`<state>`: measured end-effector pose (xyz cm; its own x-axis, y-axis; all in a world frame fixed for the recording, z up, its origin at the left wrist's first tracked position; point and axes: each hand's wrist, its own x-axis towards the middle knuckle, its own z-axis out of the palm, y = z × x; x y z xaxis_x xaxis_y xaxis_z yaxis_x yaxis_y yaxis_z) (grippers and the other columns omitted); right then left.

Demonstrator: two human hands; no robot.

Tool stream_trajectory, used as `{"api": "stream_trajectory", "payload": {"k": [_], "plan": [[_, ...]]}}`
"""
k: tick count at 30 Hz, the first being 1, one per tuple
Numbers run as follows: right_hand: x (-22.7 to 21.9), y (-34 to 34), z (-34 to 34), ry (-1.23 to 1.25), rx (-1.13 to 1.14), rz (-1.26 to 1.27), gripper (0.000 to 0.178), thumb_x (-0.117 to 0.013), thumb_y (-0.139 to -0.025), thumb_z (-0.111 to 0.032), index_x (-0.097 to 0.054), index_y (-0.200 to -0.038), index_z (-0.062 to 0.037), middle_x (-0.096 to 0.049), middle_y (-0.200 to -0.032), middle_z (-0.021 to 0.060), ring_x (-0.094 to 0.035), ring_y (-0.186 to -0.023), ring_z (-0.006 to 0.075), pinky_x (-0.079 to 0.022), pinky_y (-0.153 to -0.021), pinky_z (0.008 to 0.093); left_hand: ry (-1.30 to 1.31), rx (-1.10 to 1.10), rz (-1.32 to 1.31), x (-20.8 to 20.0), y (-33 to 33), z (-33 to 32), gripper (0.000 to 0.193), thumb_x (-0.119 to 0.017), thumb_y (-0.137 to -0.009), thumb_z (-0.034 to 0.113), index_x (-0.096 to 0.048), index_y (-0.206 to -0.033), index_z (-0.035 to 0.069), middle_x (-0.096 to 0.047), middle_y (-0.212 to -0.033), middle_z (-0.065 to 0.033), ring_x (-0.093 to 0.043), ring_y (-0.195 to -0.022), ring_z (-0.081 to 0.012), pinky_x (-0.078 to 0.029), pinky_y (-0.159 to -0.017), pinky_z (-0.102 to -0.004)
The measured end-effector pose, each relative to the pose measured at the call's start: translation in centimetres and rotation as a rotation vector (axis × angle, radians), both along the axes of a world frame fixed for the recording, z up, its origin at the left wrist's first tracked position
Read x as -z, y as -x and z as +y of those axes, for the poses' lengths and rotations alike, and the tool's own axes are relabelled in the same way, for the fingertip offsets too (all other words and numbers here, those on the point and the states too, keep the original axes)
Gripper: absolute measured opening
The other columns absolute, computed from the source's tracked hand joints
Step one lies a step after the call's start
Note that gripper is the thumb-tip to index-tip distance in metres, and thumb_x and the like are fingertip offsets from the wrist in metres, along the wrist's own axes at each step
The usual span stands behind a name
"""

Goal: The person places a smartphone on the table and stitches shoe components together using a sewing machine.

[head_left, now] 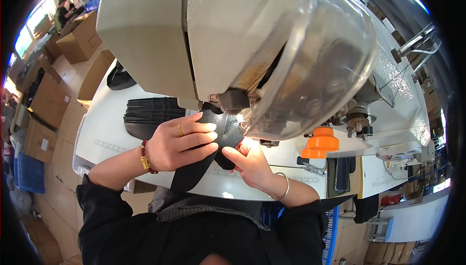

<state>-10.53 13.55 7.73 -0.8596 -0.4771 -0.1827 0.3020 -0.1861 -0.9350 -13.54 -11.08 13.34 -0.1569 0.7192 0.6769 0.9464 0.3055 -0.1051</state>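
A black, smooth, leather-like piece (194, 172) lies under the head of a sewing machine (238, 32), one flap hanging toward me over the table edge. My left hand (180, 142) rests on it with fingers stretched out and flat, fingertips near its middle. On the piece's right side, my right hand (248, 160) pinches an edge between thumb and fingers. The needle area is mostly hidden by the machine head and its clear plastic cover (310, 66). Just left of my left hand is a neat stack of black pieces (150, 114).
The white table (111, 129) carries a printed ruler strip along its front. To the right are an orange round part (320, 142), metal thread fittings (358, 119) and a dark phone (342, 173). Cardboard boxes (80, 37) and a seated person (62, 15) are far left.
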Motion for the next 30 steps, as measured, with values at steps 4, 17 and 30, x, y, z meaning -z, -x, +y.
{"api": "stream_trajectory", "payload": {"k": [4, 17, 30], "plan": [[0.5, -0.9, -0.5, -0.054, 0.059, 0.087, 0.031, -0.068, -0.102, -0.032, -0.068, -0.095, -0.0024, -0.064, -0.082, -0.0017, -0.058, -0.074, 0.0061, -0.049, -0.064, 0.0246, 0.028, -0.052, 0.047, -0.2, -0.4, 0.4, 0.026, -0.073, -0.075, 0.015, -0.073, -0.101, 0.009, -0.070, -0.110, -0.0059, -0.068, -0.112, -0.0232, -0.056, -0.104, -0.0465], [0.9, -3.3, -1.5, -0.146, 0.084, 0.325, 0.028, -0.057, -0.108, -0.020, -0.054, -0.086, -0.0009, -0.058, -0.072, 0.0031, -0.055, -0.065, 0.0104, -0.047, -0.063, 0.0281, 0.197, -0.068, 0.064, 0.4, -0.2, 0.2, 0.024, -0.071, -0.079, 0.016, -0.067, -0.101, 0.007, -0.066, -0.110, -0.0054, -0.065, -0.116, -0.0235, -0.055, -0.101, -0.0428], [1.9, -2.0, -0.3, -0.236, -0.058, 0.239, 0.022, -0.049, -0.111, -0.021, -0.048, -0.119, -0.0002, -0.060, -0.087, 0.0004, -0.047, -0.070, 0.0052, -0.042, -0.061, 0.0223, 0.110, -0.072, -0.057, -2.0, 0.5, 0.7, 0.026, -0.068, -0.077, 0.013, -0.067, -0.102, 0.009, -0.065, -0.109, -0.0046, -0.067, -0.109, -0.0218, -0.060, -0.075, -0.0330]]}}
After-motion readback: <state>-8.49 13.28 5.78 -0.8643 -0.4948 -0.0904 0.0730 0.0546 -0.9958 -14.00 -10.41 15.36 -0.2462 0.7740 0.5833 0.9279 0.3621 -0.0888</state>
